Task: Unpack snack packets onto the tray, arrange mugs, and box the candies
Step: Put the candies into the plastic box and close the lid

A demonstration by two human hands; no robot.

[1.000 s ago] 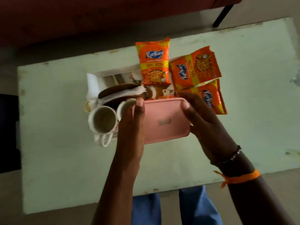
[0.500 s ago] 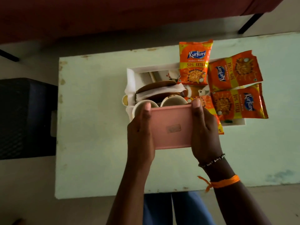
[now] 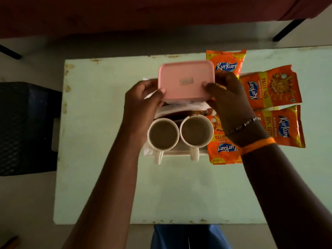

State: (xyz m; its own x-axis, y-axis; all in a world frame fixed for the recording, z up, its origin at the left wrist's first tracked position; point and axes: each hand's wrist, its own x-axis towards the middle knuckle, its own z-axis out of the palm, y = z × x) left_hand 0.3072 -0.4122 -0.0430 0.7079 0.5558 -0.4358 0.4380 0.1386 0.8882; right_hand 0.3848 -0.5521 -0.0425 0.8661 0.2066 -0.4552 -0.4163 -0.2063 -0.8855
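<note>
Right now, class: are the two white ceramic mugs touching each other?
Touching. The head view shows the left white ceramic mug and the right white ceramic mug with rims meeting, no gap between them.

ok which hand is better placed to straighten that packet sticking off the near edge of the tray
Right. The right hand is beside the near packet, whose top lies under that wrist. The left hand sits across the two mugs. Both still hold the pink box.
</note>
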